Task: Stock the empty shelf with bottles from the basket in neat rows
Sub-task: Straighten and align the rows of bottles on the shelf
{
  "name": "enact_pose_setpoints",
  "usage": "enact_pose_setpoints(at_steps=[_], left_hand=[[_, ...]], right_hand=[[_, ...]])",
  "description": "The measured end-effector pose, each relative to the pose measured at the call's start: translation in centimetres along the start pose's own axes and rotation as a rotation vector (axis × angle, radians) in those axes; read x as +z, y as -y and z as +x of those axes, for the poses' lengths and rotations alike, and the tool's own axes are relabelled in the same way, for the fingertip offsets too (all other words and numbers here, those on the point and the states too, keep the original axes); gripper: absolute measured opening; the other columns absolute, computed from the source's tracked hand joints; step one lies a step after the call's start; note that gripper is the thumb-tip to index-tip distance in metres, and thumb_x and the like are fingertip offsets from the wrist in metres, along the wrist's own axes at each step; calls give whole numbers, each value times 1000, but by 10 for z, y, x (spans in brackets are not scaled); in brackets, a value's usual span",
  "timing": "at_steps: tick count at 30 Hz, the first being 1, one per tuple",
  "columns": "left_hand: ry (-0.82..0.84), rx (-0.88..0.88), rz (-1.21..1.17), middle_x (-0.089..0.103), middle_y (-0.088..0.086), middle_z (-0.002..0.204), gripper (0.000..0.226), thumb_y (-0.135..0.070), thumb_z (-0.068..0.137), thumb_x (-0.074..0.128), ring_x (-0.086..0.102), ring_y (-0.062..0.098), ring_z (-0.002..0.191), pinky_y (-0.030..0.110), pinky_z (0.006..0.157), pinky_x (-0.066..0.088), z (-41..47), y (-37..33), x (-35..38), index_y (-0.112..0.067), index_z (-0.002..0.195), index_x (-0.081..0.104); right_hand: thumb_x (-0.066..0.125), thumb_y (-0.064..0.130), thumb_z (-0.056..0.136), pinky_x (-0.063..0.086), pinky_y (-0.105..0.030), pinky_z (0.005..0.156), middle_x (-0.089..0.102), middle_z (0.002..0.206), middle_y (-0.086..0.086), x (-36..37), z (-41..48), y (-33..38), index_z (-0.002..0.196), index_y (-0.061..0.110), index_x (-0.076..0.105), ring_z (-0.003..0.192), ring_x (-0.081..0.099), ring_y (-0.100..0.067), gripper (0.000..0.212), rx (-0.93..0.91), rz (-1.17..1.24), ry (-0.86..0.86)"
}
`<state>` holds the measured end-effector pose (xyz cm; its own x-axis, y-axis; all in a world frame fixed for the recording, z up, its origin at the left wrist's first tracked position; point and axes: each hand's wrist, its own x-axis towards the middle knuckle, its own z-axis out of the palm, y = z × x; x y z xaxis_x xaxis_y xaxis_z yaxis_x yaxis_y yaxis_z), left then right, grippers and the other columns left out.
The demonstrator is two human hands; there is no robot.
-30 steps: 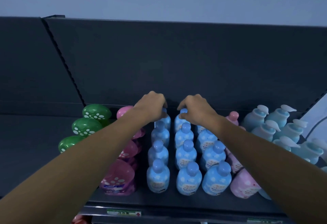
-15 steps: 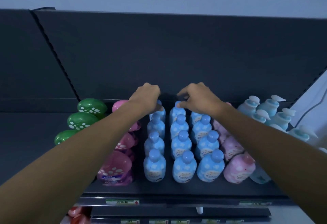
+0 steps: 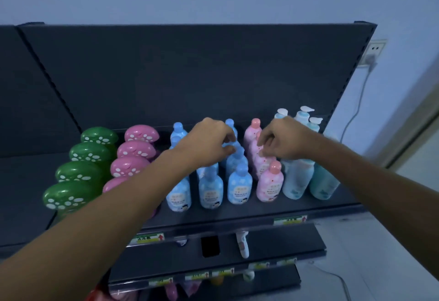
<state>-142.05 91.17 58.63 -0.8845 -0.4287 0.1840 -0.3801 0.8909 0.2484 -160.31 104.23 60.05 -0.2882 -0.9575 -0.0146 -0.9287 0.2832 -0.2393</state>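
Observation:
The dark shelf (image 3: 297,208) holds front-to-back rows of bottles: green spotted-cap bottles (image 3: 80,172), pink spotted-cap bottles (image 3: 133,165), three rows of small blue bottles (image 3: 211,191), a row of pink bottles (image 3: 269,184) and pale teal pump bottles (image 3: 297,177). My left hand (image 3: 209,143) hovers over the blue rows, its fingers loosely curled beside a blue cap. My right hand (image 3: 282,141) hangs over the pink row with fingertips at the caps. Neither hand lifts a bottle. The basket is out of view.
A dark back panel (image 3: 190,75) rises behind the bottles. Lower shelves (image 3: 213,250) carry price tags and a few bottles. To the left lies a neighbouring dark shelf section (image 3: 23,182). A wall socket (image 3: 375,50) with a cable sits at the right.
Both hands have left the back blue bottles and come nearer and to the right; the right hand is now over the pink row. The view has pulled back and swung right.

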Motion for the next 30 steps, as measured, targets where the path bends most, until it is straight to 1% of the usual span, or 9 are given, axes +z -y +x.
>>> enact_pose_setpoints(at_steps=[4,8,12,16,22,26,28,29,30], left_hand=[[72,1,15,72,-8,98,32,-41,88,73,63,10,93,29,82,52,2,-14,23,-24,115,72],[123,-52,-31,71,-9,95,33,-39,85,76,63,6,86,23,77,52,4,-27,40,-23,114,73],[155,-81,-30,64,-21,77,20,-36,87,76,59,-2,72,16,66,45,11,-35,43,-22,100,78],[183,-108,-32,76,-13,91,21,-37,86,77,66,3,82,25,77,56,13,-38,40,-20,99,81],[201,-114,-44,76,-12,97,24,-36,84,79,67,4,88,29,83,58,13,-37,39,-19,101,80],[206,-96,-68,76,-13,97,25,-34,83,80,65,1,85,25,82,56,13,-38,39,-18,101,80],[212,-107,-68,75,-17,84,12,-38,83,77,64,2,79,27,78,55,15,-37,36,-28,88,82],[196,-122,-67,70,-20,69,14,-40,84,75,60,2,69,29,74,54,17,-36,33,-36,71,78],[155,-142,-62,61,-19,53,32,-43,85,72,54,3,59,31,68,52,22,-33,31,-37,54,69]], right_hand=[[83,27,78,55,-33,81,73,91,3,12,-11,-19,97,19,75,87,68,-13,22,-47,-37,97],[79,28,77,44,-28,68,71,88,0,26,-17,-32,89,19,73,83,60,-15,15,-150,-88,93],[76,27,79,51,-34,73,72,85,-1,28,-18,-37,86,15,77,85,59,-17,13,-199,-94,54],[77,28,80,52,-34,72,72,88,0,28,-16,-38,90,16,79,82,56,-14,15,-227,-99,47],[81,31,77,44,-28,61,69,90,-1,29,-13,-39,94,18,77,87,60,-17,21,-228,-78,78],[82,45,75,51,-26,67,71,84,6,13,-2,-39,94,23,77,78,60,-3,30,-211,14,88],[80,44,76,51,-28,71,67,77,13,3,10,-40,91,24,77,79,59,-5,25,-196,26,-5],[79,40,77,51,-29,72,64,74,16,0,17,-41,89,24,78,82,60,-9,20,-179,24,-47],[78,36,77,53,-31,74,62,72,18,-4,24,-43,89,24,78,85,61,-12,16,-163,14,-73]])
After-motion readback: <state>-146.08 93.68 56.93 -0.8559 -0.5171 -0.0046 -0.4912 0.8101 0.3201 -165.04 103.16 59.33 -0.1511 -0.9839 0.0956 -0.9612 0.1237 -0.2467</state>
